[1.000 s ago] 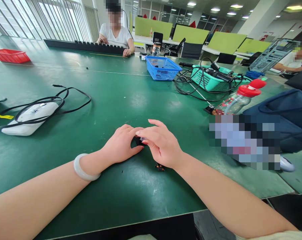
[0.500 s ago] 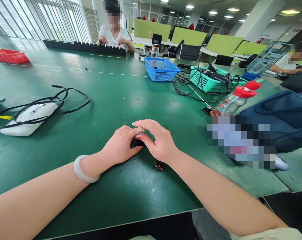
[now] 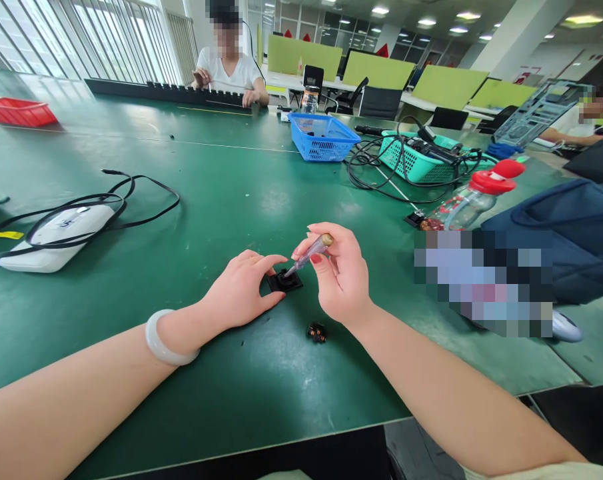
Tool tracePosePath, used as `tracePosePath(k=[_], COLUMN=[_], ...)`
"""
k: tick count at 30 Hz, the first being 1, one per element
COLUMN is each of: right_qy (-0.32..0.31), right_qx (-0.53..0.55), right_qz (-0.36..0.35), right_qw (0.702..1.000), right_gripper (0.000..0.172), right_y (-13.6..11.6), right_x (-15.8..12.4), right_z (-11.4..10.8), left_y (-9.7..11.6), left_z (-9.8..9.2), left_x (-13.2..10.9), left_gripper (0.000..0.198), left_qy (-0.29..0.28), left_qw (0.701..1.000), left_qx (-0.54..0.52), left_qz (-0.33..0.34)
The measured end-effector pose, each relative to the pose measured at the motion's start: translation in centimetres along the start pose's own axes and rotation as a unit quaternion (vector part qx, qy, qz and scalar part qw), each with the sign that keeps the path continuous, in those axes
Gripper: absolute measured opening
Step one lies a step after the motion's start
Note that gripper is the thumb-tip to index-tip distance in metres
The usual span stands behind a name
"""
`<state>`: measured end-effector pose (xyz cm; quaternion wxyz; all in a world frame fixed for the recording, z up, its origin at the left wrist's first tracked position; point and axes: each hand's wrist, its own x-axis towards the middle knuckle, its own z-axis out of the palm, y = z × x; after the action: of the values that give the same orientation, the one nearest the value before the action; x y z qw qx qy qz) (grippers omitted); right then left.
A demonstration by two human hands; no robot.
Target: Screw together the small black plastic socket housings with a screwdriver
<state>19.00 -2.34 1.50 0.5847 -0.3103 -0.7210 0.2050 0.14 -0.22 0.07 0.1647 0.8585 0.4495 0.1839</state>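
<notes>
Green worktable, barred windows left, ceiling lights, green partitions.

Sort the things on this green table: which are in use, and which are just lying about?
In use: left hand, black square part, right hand, small screwdriver; probably the small coil part.
Lying about: white device with cable, blue basket, green basket, red-capped bottle.

An open-plan office used as an electronics workshop is shown. On a long table covered in green matting, a blue plastic mesh basket and a teal plastic basket of black cables are set towards its far right. A small black square component and a slim clear-handled screwdriver are seen near its front edge. Beyond the table, lime-green partition screens and black office chairs are ranged.
</notes>
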Motion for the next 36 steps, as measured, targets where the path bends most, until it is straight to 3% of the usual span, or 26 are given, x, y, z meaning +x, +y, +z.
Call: tracePosePath(k=[4,8,14,24,29,33,36], right_qy=[0.004,0.032,-0.008,-0.010,-0.006,0.051,0.053], right_qx=[0.021,0.043,0.018,0.020,0.054,0.086,0.078], right_qz=[0.060,0.069,0.088,0.146,0.126,0.085,0.085], right_qw=[0.998,0.996,0.996,0.989,0.991,0.991,0.992], right_gripper=[0.021,0.019,0.018,0.020,0.019,0.021,0.021], right_y=[0.6,0.6,0.7,0.9,1.0,1.1,1.3], right_x=[0.1,0.2,0.2,1.1,1.0,0.9,0.9], right_z=[0.0,-0.1,0.1,-0.6,-1.0,-1.4,-1.5], left_y=[0.1,0.2,0.0,-0.1,-0.3,-0.4,-0.5], left_z=[-0.2,-0.2,0.0,-0.3,-0.6,-0.8,-0.8], left_x=[0.0,0.0,0.0,-0.1,-0.5,-0.6,-0.6], left_gripper=[0.053,0.053,0.052,0.048,0.040,0.040,0.040], left_qy=[-0.010,-0.009,-0.002,0.007,0.019,0.037,0.034], left_qw=[1.000,1.000,1.000,0.998,0.994,0.996,0.997], left_qx=[-0.002,-0.001,0.004,0.023,0.037,0.025,0.017], left_qz=[-0.011,-0.013,0.011,0.052,0.099,0.082,0.073])
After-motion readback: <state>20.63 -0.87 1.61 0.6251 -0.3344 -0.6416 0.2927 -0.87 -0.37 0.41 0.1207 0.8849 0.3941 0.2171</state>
